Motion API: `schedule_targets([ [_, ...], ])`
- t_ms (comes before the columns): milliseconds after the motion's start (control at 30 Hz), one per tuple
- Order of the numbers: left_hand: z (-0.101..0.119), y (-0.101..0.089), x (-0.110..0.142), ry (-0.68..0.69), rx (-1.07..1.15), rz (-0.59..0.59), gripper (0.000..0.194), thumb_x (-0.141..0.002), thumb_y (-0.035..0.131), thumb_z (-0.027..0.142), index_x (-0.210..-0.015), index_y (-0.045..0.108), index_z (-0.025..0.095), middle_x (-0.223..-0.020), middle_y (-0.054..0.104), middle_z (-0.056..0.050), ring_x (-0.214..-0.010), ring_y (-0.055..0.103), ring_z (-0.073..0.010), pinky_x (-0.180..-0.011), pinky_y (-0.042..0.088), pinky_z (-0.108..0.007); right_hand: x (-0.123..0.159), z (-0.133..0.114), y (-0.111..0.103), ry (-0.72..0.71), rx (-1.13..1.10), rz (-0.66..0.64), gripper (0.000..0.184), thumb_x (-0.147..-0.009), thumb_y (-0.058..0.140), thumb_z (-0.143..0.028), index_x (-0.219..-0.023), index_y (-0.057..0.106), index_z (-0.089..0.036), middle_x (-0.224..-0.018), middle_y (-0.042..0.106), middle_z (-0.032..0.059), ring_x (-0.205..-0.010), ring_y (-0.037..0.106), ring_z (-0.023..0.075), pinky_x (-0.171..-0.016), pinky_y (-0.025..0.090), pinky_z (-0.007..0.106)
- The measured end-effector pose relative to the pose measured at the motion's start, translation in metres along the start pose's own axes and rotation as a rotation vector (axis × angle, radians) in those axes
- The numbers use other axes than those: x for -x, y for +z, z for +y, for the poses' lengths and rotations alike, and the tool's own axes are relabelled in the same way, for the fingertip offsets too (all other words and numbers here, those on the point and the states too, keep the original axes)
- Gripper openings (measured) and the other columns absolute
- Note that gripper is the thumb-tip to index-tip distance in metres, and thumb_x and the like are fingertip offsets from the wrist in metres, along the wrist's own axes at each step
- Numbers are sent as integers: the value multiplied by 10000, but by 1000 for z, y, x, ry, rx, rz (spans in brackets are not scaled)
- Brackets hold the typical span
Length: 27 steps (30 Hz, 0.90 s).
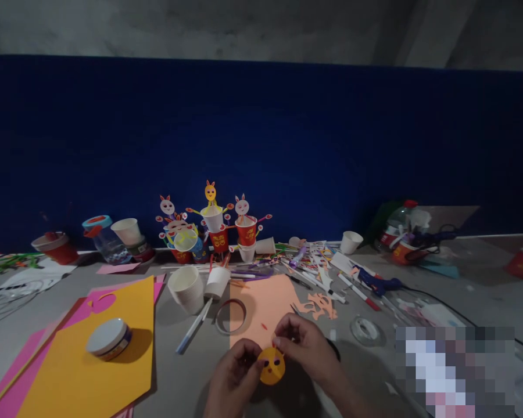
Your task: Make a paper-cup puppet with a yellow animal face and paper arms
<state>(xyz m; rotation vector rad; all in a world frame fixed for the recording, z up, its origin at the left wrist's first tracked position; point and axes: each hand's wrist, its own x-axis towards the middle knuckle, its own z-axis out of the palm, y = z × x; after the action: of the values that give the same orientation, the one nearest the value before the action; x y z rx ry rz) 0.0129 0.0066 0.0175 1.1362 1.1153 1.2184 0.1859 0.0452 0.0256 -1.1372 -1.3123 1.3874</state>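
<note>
A round yellow paper face (272,374) with dark eyes and a small reddish mouth is low in the middle of the view. My left hand (237,371) pinches its left edge between thumb and fingers. Closed at the top edge of the face is my right hand (304,347), its fingertips pinching a small orange-red paper piece, mostly hidden. Beneath and beyond both hands lies a peach paper sheet (261,296), with a small red scrap on it. A roll of tape (230,317) rests partly over the sheet's left edge.
Paper-cup figures with rabbit faces (210,191) stand at the back. Yellow paper (135,307) carries a white-lidded jar (108,338) on the left. White cups (186,288), a marker (193,327), paper scraps (320,306), clear tape (365,330) and a corded blue glue gun (377,283) surround the hands.
</note>
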Motion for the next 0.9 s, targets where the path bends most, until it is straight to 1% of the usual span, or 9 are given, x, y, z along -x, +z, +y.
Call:
schedule_targets([
  [100,2,-1,-2,-5,3,-3,337,-733,795,501,-733,676,186,-694,635,2,-674,570,-157,-615,453,-220,1,-1,0,-8,11,10,146,-681,696,-313,-719,610,-202,-655,607,-25,-628,555,158,-585,395,264],
  [267,3,-4,-4,-37,-32,-67,380,-705,808,528,-735,677,172,-706,645,-16,-686,585,-169,-625,473,-236,2,0,-1,-21,30,3,120,-686,674,-290,-734,616,-196,-674,599,-26,-644,545,155,-601,384,263],
  [333,2,-4,-4,-26,-23,-48,359,-726,797,515,-747,680,176,-709,647,-12,-687,583,-164,-625,469,-230,3,0,-1,-28,41,0,112,-693,666,-282,-739,618,-192,-683,603,-23,-647,541,154,-605,381,264],
  [400,-1,-5,-4,-8,-15,-41,337,-740,793,497,-745,679,179,-699,640,-4,-678,576,-157,-618,464,-222,4,0,-1,-28,52,-1,111,-698,660,-279,-745,618,-188,-690,606,-18,-652,542,157,-607,377,267],
  [533,-11,-7,-7,0,-8,-66,338,-748,785,500,-757,684,178,-705,641,-12,-671,578,-159,-605,465,-225,5,-1,0,-30,37,-6,124,-701,664,-290,-745,612,-186,-690,598,-14,-655,538,163,-608,375,274],
  [700,-21,-9,-10,18,-4,-46,351,-740,786,513,-745,678,179,-699,635,-9,-663,575,-152,-594,459,-215,5,-1,0,-35,12,-11,129,-711,670,-292,-756,611,-186,-709,604,-7,-675,546,168,-624,386,278],
  [900,-13,-8,-8,3,-3,-45,356,-724,797,515,-737,680,178,-695,642,-8,-667,583,-157,-608,476,-225,5,1,-1,-50,-20,-44,165,-701,718,-288,-792,616,-195,-746,607,-9,-708,565,172,-640,414,278],
])
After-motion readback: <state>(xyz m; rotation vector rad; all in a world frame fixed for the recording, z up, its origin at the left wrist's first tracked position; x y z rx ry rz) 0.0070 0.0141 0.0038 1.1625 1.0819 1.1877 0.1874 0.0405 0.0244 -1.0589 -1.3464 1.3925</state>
